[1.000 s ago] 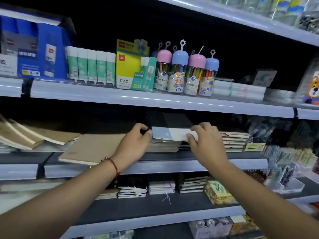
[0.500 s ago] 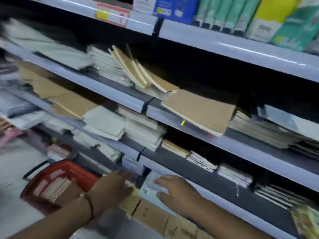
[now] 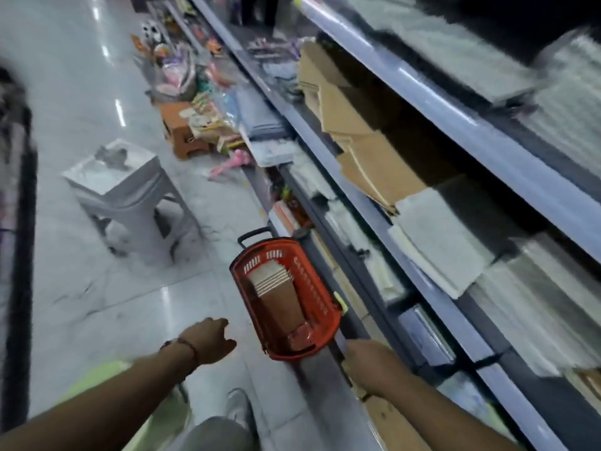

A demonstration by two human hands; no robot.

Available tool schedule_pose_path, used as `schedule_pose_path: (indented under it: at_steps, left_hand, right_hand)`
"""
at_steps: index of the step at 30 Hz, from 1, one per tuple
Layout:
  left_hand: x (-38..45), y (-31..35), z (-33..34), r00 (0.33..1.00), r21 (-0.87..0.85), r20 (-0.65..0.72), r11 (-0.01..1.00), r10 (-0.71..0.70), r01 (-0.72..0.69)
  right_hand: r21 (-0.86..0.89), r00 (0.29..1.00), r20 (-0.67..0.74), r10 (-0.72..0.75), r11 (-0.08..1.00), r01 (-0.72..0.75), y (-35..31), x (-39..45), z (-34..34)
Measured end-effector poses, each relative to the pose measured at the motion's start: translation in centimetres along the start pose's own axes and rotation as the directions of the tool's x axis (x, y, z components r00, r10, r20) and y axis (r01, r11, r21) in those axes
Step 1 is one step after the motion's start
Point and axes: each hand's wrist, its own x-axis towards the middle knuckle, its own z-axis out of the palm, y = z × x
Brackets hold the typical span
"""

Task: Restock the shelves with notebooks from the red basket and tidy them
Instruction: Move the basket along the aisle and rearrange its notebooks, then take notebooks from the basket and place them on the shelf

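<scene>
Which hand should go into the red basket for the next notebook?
Left, probably. The left hand hangs free beside the red basket, while the right hand rests on the shelf edge.

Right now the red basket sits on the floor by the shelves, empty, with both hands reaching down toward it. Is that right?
One thing is off: the red basket is not empty. The head view shows a stack of brown notebooks inside it. The rest holds: it sits on the floor by the shelves, with the left hand and right hand reaching down toward it.
</scene>
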Motion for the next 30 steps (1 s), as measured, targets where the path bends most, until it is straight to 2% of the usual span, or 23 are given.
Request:
schedule_pose_path:
  at_steps: [7, 13, 21, 26, 30]
  left_hand:
    - [7.8, -3.5, -0.9, 0.99, -0.079, 0.052, 0.987, -0.133, 0.137]
    - [17.7, -2.2, 2.2, 0.96, -0.137, 0.145, 0.956, -0.24, 0.26]
    - [33.2, 3.3, 6.9, 0.986, -0.227, 0.069, 0.96, -0.154, 0.166]
    - [42.0, 4.9, 10.6, 0.999, -0.033, 0.0, 0.999, -0.032, 0.032]
    - [48.3, 5.2, 14.6, 0.998, 0.036, 0.056, 0.999, -0.019, 0.017]
  right_hand:
    - [0.079, 0.995, 0.088, -0.038, 0.996, 0.031, -4.9, 10.4, -2.6]
    - [0.038, 0.988, 0.137, -0.075, 0.997, 0.07, -5.6, 22.8, -1.1]
    - [0.13, 0.983, 0.18, -0.044, 0.991, 0.02, -3.7, 40.4, 4.2]
    - [0.08, 0.986, 0.164, -0.005, 0.997, -0.008, -2.5, 49.9, 7.1]
    - [0.049, 0.991, 0.132, -0.019, 0.999, 0.012, -2.0, 56.4, 9.6]
